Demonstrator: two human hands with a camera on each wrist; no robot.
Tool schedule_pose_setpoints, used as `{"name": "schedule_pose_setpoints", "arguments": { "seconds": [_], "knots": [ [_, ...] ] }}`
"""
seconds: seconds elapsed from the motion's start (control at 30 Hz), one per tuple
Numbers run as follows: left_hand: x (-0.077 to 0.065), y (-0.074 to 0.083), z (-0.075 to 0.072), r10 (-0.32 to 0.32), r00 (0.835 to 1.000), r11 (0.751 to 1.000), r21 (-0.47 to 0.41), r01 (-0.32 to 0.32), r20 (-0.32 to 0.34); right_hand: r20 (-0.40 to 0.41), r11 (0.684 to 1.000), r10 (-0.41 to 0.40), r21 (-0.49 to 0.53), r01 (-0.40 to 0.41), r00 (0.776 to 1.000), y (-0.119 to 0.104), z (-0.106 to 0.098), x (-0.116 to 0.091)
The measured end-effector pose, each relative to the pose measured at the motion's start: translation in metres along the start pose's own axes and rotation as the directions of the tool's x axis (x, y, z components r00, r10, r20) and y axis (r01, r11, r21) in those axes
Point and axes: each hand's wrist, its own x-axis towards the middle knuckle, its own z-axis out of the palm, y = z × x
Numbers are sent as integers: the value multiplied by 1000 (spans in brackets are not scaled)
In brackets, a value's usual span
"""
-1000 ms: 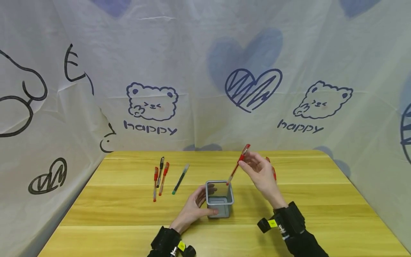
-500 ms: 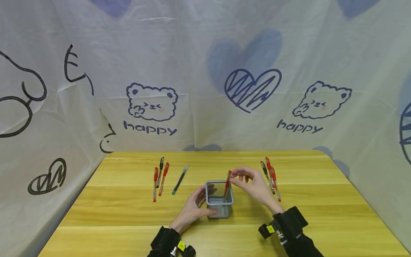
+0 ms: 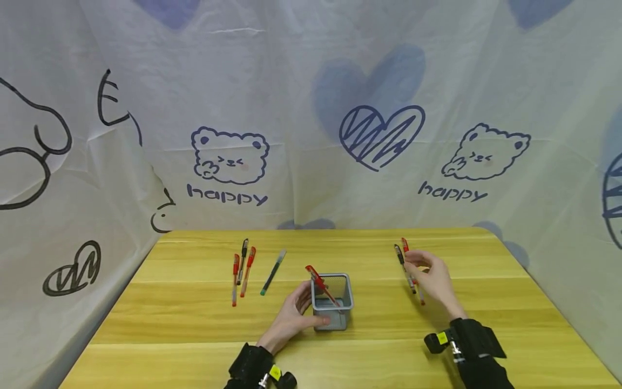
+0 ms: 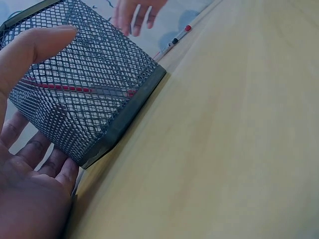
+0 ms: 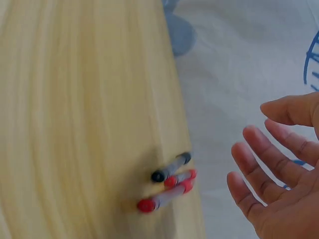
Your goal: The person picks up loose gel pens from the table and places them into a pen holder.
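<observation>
In the head view, my left hand (image 3: 289, 319) grips a grey wire-mesh pen holder (image 3: 340, 320), thumb on its front side and fingers round its left. The holder's mesh wall (image 4: 99, 55) fills the upper left of the left wrist view. Inside it a red pen (image 3: 318, 278) leans left, its capped end above the rim. My right hand (image 3: 434, 278) hovers over pens at the right, partly hiding them. The right wrist view shows its fingers spread and holding nothing, beside a black pen (image 5: 172, 167) and two red pens (image 5: 167, 196).
Left of the holder lie a green pen (image 3: 274, 272), a black pen (image 3: 243, 259) and two red pens, one red pen (image 3: 235, 278) furthest left. The wooden table (image 3: 194, 356) ends at a printed cloth backdrop (image 3: 311, 162).
The right hand lowered the red pen into the holder, let go and moved right to the pens there. The pen now leans left. The left hand has stayed on the holder.
</observation>
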Motion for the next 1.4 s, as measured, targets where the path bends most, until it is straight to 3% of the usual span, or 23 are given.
{"name": "schedule_pose_setpoints", "arguments": {
  "seconds": [0.13, 0.27, 0.37, 0.5, 0.8, 1.03, 1.4],
  "knots": [
    [0, 0, -1, 2, 1000, 1000, 1, -2, 3, -4, 998, 55, -30, -55, 998, -19, -8, -4],
    [0, 1, -1, 2, 1000, 1000, 1, -2, 1, 33, 983, 136, -128, -130, 990, -37, -8, -2],
    [0, 0, -1, -8, 1000, 1000, 1, 8, -5, 102, 958, 232, -198, -209, 967, -41, -6, 1],
    [0, 0, -1, -14, 1000, 1000, 3, 14, -5, 199, 926, 313, -281, -252, 929, -41, -3, 5],
    [0, 1, -1, -14, 1000, 1000, -2, 14, 7, 262, 907, 267, -393, -150, 928, -39, 6, 8],
    [-1, 1, 0, -22, 1000, 1000, -7, 22, 4, 319, 879, 271, -466, -99, 908, -35, 11, 9],
    [-1, 0, 0, -12, 1000, 1000, -6, 12, 8, 373, 868, 310, -486, -101, 874, -35, 14, 7]
  ]
}}
